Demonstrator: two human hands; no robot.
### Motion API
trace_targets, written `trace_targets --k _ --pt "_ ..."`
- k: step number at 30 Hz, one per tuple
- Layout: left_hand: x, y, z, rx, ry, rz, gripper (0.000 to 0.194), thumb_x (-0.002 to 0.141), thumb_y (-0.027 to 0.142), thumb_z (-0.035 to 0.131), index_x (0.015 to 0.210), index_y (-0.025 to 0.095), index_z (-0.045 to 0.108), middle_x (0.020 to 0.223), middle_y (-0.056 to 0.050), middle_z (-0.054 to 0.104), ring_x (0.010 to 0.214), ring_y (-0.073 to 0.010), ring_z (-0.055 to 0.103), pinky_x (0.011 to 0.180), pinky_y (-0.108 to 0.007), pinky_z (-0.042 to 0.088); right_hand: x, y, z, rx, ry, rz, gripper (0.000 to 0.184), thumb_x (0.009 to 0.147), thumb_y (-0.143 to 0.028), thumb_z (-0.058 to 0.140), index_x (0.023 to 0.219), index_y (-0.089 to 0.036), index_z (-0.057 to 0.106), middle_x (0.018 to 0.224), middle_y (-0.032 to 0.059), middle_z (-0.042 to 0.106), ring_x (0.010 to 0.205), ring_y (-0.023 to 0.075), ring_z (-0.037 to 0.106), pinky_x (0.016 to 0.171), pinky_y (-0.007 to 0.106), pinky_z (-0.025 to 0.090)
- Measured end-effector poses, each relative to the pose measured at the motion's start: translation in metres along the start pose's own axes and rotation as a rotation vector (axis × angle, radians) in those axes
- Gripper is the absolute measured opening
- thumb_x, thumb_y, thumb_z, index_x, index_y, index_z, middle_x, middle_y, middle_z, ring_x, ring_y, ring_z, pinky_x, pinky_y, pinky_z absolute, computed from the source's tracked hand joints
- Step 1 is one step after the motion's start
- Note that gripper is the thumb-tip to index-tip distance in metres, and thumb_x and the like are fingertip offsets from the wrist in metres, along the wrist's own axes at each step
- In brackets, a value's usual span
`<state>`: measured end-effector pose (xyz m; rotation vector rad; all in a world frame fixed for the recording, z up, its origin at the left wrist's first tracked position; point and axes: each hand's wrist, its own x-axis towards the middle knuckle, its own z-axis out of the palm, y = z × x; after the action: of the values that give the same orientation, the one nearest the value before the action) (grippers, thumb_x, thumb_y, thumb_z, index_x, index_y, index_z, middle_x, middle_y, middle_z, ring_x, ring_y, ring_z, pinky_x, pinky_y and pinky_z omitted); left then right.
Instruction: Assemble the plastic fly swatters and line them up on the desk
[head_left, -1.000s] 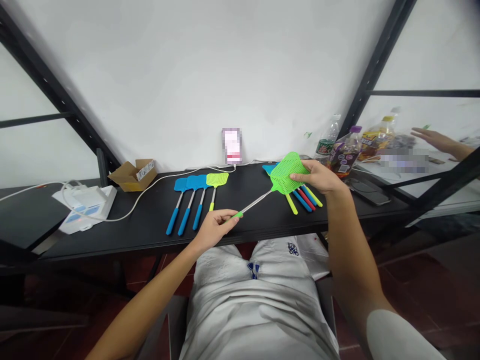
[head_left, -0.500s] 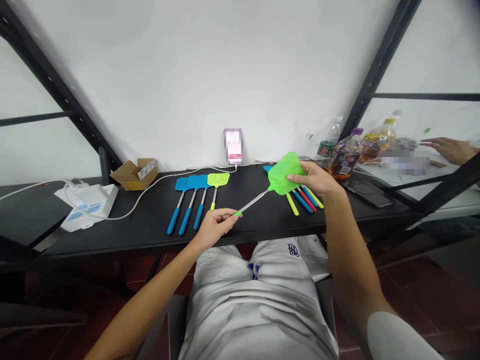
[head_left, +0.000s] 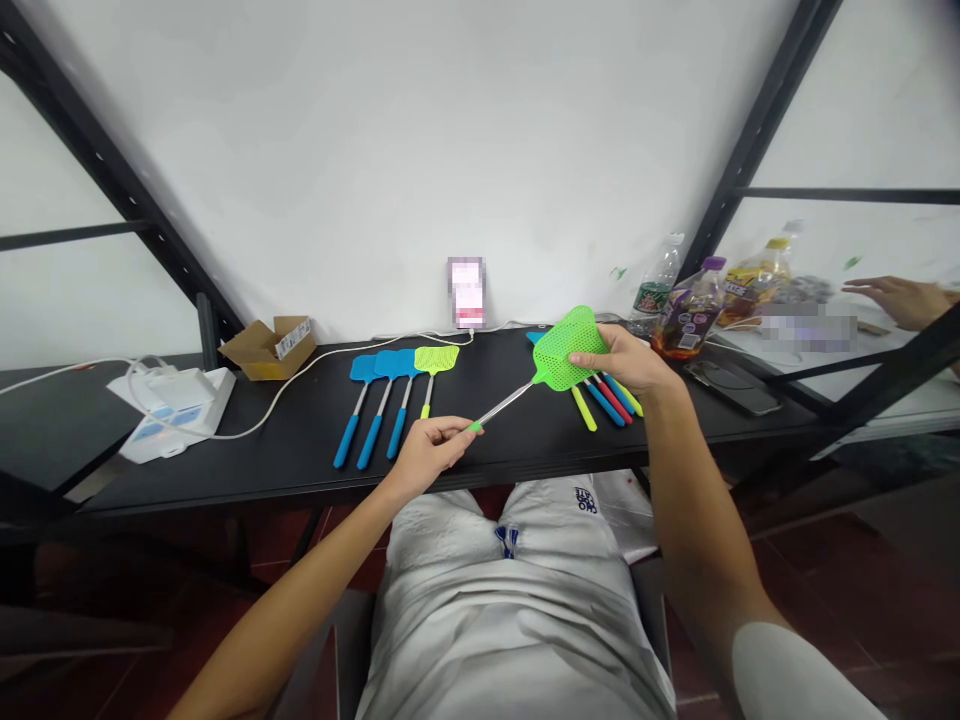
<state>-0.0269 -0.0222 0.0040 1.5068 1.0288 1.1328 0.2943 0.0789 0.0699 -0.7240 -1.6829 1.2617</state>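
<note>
I hold a green fly swatter (head_left: 564,352) above the black table (head_left: 300,450) with both hands. My left hand (head_left: 427,452) is closed round its green handle end, near the table's front edge. My right hand (head_left: 626,358) grips the mesh head, fingers pinched on its right side. The metal telescopic rod (head_left: 506,403) runs between the two hands. On the table lie three blue swatters (head_left: 375,395) and a yellow-green one (head_left: 431,370) in a row on the left. Several swatters with coloured handles (head_left: 611,398) lie under my right hand.
A phone (head_left: 466,292) leans on the wall with a white cable. A cardboard box (head_left: 268,347) and a white power strip (head_left: 176,405) sit at the left. Bottles (head_left: 679,305) stand at the right, beside a dark phone (head_left: 731,385). Another person's hand (head_left: 896,297) rests at far right.
The swatter's head and my right hand have shifted slightly left and down. The other person's hand at far right has drawn back to the right.
</note>
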Motion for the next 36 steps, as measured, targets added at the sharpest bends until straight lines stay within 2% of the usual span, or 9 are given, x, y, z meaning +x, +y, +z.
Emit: trace_targets --k 15,17,20,22,24,26,28,32,36 --pt "0.002 -0.001 0.000 -0.032 0.005 -0.035 0.040 0.080 0.047 0.077 0.093 0.009 0.078 0.052 0.005 0.045 0.046 -0.0051 0.032 0.042 -0.019 0.019 0.002 -0.001 0.006 -0.016 -0.018 -0.007 0.046 0.066 -0.037 0.091 0.105 -0.016 0.076 0.098 0.0093 0.078 0.091 0.0273 0.074 0.081 0.043 0.062" --pt "0.001 0.000 0.000 -0.038 0.003 -0.026 0.039 0.082 0.047 0.076 0.093 0.010 0.077 0.051 0.006 0.043 0.046 -0.0052 0.032 0.042 -0.019 0.018 0.005 -0.001 0.007 0.011 0.066 -0.027 0.044 0.066 -0.037 0.091 0.101 -0.017 0.074 0.091 0.0071 0.077 0.083 0.0235 0.074 0.074 0.037 0.062" --pt "0.000 0.003 0.001 -0.075 0.020 0.010 0.038 0.088 0.048 0.069 0.097 0.012 0.073 0.051 0.007 0.041 0.044 -0.0049 0.030 0.041 -0.019 0.017 0.013 -0.002 0.014 0.171 0.356 -0.128 0.038 0.071 -0.044 0.087 0.094 -0.021 0.067 0.076 -0.0004 0.071 0.062 0.0138 0.066 0.055 0.024 0.053" --pt "-0.002 0.005 0.002 -0.086 0.032 0.050 0.038 0.094 0.050 0.061 0.101 0.014 0.069 0.052 0.008 0.043 0.041 -0.0049 0.029 0.039 -0.018 0.018 0.016 -0.002 0.026 0.264 0.381 -0.136 0.040 0.074 -0.055 0.082 0.089 -0.022 0.064 0.071 -0.0018 0.068 0.056 0.0118 0.063 0.049 0.022 0.048" --pt "-0.003 0.007 0.004 -0.079 0.029 0.084 0.039 0.098 0.051 0.055 0.104 0.015 0.066 0.054 0.007 0.047 0.038 -0.0050 0.031 0.037 -0.018 0.020 0.017 -0.002 0.044 0.242 0.169 -0.070 0.045 0.076 -0.061 0.077 0.091 -0.020 0.065 0.079 0.0031 0.071 0.066 0.0151 0.068 0.055 0.025 0.051" --pt "-0.005 0.009 0.006 -0.073 0.014 0.096 0.039 0.100 0.052 0.051 0.105 0.015 0.063 0.056 0.007 0.049 0.036 -0.0046 0.033 0.036 -0.018 0.022 0.015 -0.002 0.067 0.145 -0.057 -0.018 0.045 0.081 -0.059 0.075 0.099 -0.018 0.068 0.096 0.0102 0.075 0.083 0.0202 0.073 0.066 0.029 0.055" --pt "-0.006 0.010 0.008 -0.064 -0.012 0.086 0.040 0.100 0.052 0.050 0.104 0.015 0.061 0.057 0.007 0.050 0.036 -0.0041 0.035 0.036 -0.017 0.023 0.014 -0.002 0.091 0.105 -0.148 -0.026 0.042 0.087 -0.056 0.070 0.105 -0.018 0.068 0.102 0.0116 0.075 0.091 0.0213 0.073 0.075 0.032 0.055" --pt "-0.008 0.010 0.012 -0.047 -0.066 0.049 0.039 0.099 0.054 0.049 0.105 0.015 0.057 0.061 0.007 0.052 0.035 -0.0037 0.037 0.036 -0.017 0.024 0.011 -0.003 0.131 0.348 -0.054 -0.074 0.034 0.090 -0.054 0.067 0.092 -0.020 0.065 0.086 0.0050 0.072 0.086 0.0194 0.070 0.085 0.036 0.054" --pt "-0.011 0.009 0.017 -0.046 -0.158 0.018 0.036 0.099 0.053 0.050 0.100 0.017 0.053 0.062 0.008 0.050 0.037 -0.0031 0.036 0.038 -0.016 0.025 0.005 -0.009 0.153 0.685 0.083 -0.054 0.031 0.091 -0.048 0.068 0.080 -0.021 0.056 0.069 -0.0035 0.052 0.063 0.0126 0.056 0.069 0.031 0.052"
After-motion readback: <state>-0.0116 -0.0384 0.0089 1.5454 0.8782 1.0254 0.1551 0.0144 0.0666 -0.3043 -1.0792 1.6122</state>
